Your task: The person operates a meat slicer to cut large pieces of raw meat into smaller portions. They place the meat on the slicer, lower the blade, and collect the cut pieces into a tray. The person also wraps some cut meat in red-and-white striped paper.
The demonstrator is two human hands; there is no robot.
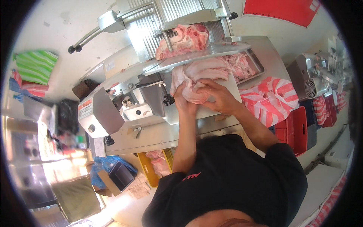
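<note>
Both bare hands hold a folded bunch of thin, pale pink meat slices (pixel 195 92) over the metal receiving plate of a meat slicer (pixel 133 106). My left hand (pixel 184 99) cups the bunch from its left side and below. My right hand (pixel 217 96) grips its right side with bent fingers. More layered slices (pixel 208 69) lie just beyond the hands, under the slicer's ribbed plate. Above them, a large chunk of raw meat (pixel 187 39) rests on the slicer's carriage, beneath its pusher. Whether the blade turns cannot be told.
A steel tray (pixel 259 63) of meat trimmings stands right of the slices. Beside it lie red-and-white striped plastic bags (pixel 270 99), with a red crate (pixel 292 130) below. A yellow crate (pixel 149 173) with meat stands under the counter's front edge (pixel 153 146). Another machine (pixel 307 73) stands far right.
</note>
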